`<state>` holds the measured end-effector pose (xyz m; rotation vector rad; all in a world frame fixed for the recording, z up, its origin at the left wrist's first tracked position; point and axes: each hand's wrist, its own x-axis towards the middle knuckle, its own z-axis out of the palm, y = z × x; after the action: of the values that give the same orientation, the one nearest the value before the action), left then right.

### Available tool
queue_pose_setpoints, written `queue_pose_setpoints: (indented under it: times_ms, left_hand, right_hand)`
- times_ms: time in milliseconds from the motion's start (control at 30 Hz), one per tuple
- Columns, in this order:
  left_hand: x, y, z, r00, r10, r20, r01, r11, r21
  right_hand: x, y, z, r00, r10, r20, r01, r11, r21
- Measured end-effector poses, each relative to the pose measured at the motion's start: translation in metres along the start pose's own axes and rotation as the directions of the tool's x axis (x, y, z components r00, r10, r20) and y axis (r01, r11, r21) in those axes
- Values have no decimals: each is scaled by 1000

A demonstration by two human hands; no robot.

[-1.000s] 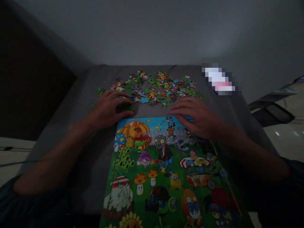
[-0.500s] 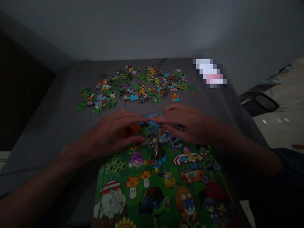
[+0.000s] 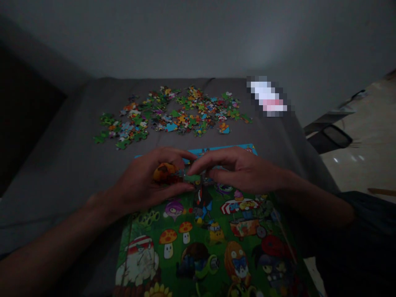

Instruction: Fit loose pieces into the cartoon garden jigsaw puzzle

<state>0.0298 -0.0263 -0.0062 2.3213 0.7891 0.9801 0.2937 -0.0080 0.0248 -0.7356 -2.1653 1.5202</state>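
Note:
A green board printed with cartoon plants and zombies (image 3: 198, 231) lies in front of me, its blue top edge showing between and beside my hands. My left hand (image 3: 154, 177) rests over the board's upper left part, thumb and fingers apart around an orange printed figure. My right hand (image 3: 238, 167) is over the upper middle, its index finger reaching to a small green piece (image 3: 192, 178) between the two hands. Whether that piece is loose or part of the picture is hard to tell in the dim light. Beyond the board lie many loose puzzle pieces (image 3: 192, 111).
The grey cloth surface (image 3: 77, 165) runs back to a pale wall (image 3: 185, 41). A blurred-out bright object (image 3: 268, 97) sits at the back right. Past the right edge, a dark framed object (image 3: 335, 136) stands above the shiny floor (image 3: 365, 165).
Both hands have come down from the board's top edge onto its upper picture, uncovering more of the blue edge. My right index finger has bent. The view has shifted slightly.

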Motion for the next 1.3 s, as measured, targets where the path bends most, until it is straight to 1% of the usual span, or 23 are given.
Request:
queue_pose_setpoints:
  times_ms: [67,167,300,367,467,567,667,733,800,867,1033,1133,1300]
  left_hand:
    - [1,1,0,1000,25,7,-26,999,24]
    - [3,2,-1,998,48,34,-50,997,60]
    - [4,2,-3,994,53,96,-64,991,116]
    - [4,0,-6,993,36,114,-54,985,162]
    - [3,-4,-13,994,-9,105,-17,971,240]
    - [4,-9,-23,998,-22,60,3,952,305]
    - [5,-12,-31,999,-22,30,10,938,348]
    - [5,-13,-34,999,-25,41,8,928,371]
    - [6,-13,-36,997,-22,70,-7,920,392]
    - [7,-13,-36,997,-22,80,-12,913,408]
    - [9,-13,-36,1000,18,9,-20,896,443]
    - [12,-11,-37,1000,15,19,-22,901,433]
    - [15,-9,-37,1000,-6,24,-4,916,401]
  right_hand:
    - [0,0,1,999,39,2,-39,999,-19]
    - [1,0,1,999,51,-16,-51,998,-32]
    - [3,0,1,1000,15,-26,-15,1000,-16]
    - [3,1,-1,999,-9,-39,8,1000,-27]
    - [0,1,-7,998,-20,-63,18,999,-37]
    - [-5,-1,-15,997,-8,-73,5,999,-51]
    - [-8,-3,-21,993,-39,-113,24,992,-125]
    - [-8,-5,-23,990,-52,-129,30,985,-168]
    - [-8,-5,-25,992,-32,-120,9,982,-189]
    - [-8,-5,-26,995,13,-102,-32,983,-180]
    - [-8,1,-29,986,137,-97,-145,986,-87]
    - [-8,3,-30,976,203,-84,-207,977,-48]
    - [-7,3,-30,975,204,-90,-207,978,-29]
